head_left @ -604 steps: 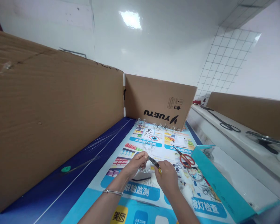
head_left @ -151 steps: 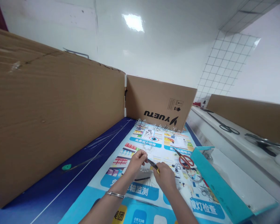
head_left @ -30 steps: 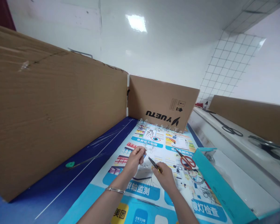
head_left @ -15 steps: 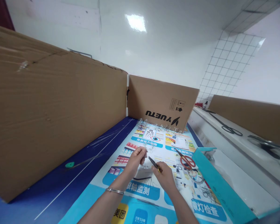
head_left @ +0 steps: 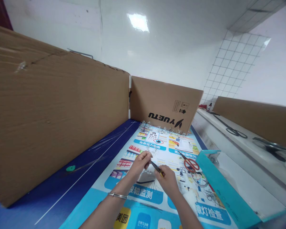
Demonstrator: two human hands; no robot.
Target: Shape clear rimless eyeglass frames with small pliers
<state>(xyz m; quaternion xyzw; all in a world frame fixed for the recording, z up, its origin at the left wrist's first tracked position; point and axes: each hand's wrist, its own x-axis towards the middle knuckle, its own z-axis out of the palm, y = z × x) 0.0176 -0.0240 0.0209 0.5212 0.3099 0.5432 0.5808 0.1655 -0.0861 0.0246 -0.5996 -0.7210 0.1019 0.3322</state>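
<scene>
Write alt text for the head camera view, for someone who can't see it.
A person's right hand holds small yellow-handled pliers up to the fingers of the left hand, above a printed blue eye-care poster. Red-handled scissors lie on the poster nearby, and tall cardboard sheets stand alongside it.

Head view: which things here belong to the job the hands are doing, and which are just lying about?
In use: left hand, right hand, small yellow-handled pliers, clear plastic pieces.

Lying about: red-handled scissors, teal panel, black-handled scissors, cardboard panel.
</scene>
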